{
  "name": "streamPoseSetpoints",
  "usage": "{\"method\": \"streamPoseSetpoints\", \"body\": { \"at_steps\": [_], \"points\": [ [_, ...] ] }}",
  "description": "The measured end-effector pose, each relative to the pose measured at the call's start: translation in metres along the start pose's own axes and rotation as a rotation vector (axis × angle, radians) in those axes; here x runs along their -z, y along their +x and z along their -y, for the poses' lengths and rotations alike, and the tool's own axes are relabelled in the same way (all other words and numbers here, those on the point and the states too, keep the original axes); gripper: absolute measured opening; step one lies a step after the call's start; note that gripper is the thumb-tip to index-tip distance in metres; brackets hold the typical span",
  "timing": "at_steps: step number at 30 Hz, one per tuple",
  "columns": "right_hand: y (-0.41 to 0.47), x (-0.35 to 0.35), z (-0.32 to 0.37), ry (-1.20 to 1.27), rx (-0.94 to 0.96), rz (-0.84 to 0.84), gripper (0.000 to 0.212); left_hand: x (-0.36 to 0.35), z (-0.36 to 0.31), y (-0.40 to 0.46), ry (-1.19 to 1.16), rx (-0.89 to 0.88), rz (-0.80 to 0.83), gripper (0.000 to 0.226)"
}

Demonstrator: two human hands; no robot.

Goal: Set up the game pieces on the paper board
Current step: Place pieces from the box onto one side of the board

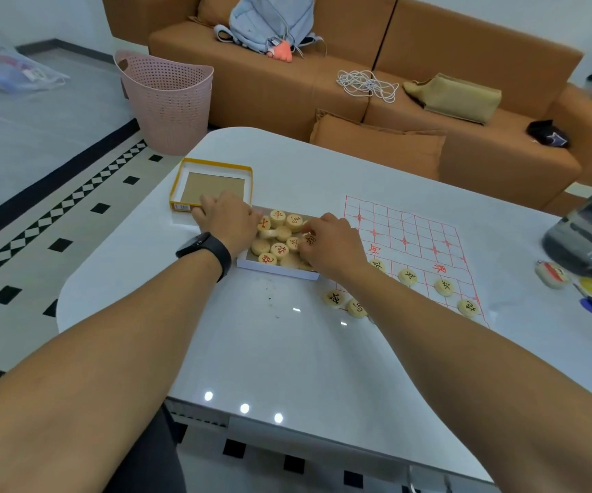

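Reaching with both hands into the shallow white cardboard tray [276, 271] of round pale wooden game pieces [279, 240] marked in red, at the middle of the glossy white table [287, 350].

Left hand [228, 220], black watch [205, 247] on its wrist, is resting on the tray's left edge with fingers curled down over it; whether it is gripping anything, cannot tell. Right hand [333, 243] is lying over the tray's right side, fingertips bent onto the pieces, seemingly pinching one, though the grip is hidden. Red-lined paper board [415, 236] is lying just right of the tray, several black-marked pieces [444, 287] sitting along its near rows. Yellow-rimmed box lid [212, 183] is sitting just behind the left hand.
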State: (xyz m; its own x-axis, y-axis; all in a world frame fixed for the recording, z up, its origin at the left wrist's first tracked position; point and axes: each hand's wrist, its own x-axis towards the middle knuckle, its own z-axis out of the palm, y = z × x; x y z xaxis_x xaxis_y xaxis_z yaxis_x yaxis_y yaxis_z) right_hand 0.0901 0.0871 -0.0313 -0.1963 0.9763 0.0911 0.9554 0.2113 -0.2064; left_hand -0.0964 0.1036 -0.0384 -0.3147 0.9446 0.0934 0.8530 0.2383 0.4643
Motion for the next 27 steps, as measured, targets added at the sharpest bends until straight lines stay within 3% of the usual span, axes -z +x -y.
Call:
{"method": "streamPoseSetpoints", "body": {
  "at_steps": [9, 19, 22, 24, 27],
  "points": [
    [-0.011, 0.007, -0.005, 0.223, -0.009, 0.037, 0.040, -0.002, -0.006, -0.012, 0.097, -0.157, -0.027, 0.027],
    [-0.015, 0.006, -0.018, 0.285, -0.024, 0.021, 0.034, 0.003, -0.006, -0.016, 0.232, -0.184, -0.037, 0.030],
    [-0.008, 0.003, -0.018, 0.159, -0.086, -0.005, 0.035, 0.009, -0.010, -0.017, 0.071, -0.142, 0.073, 0.042],
    [-0.004, 0.003, -0.011, 0.091, -0.122, 0.038, 0.035, 0.011, -0.007, -0.021, 0.098, -0.171, 0.132, 0.053],
    [0.001, 0.007, -0.005, 0.076, -0.200, 0.053, 0.033, 0.010, -0.005, -0.025, 0.134, -0.199, 0.140, 0.050]
  ]
}}
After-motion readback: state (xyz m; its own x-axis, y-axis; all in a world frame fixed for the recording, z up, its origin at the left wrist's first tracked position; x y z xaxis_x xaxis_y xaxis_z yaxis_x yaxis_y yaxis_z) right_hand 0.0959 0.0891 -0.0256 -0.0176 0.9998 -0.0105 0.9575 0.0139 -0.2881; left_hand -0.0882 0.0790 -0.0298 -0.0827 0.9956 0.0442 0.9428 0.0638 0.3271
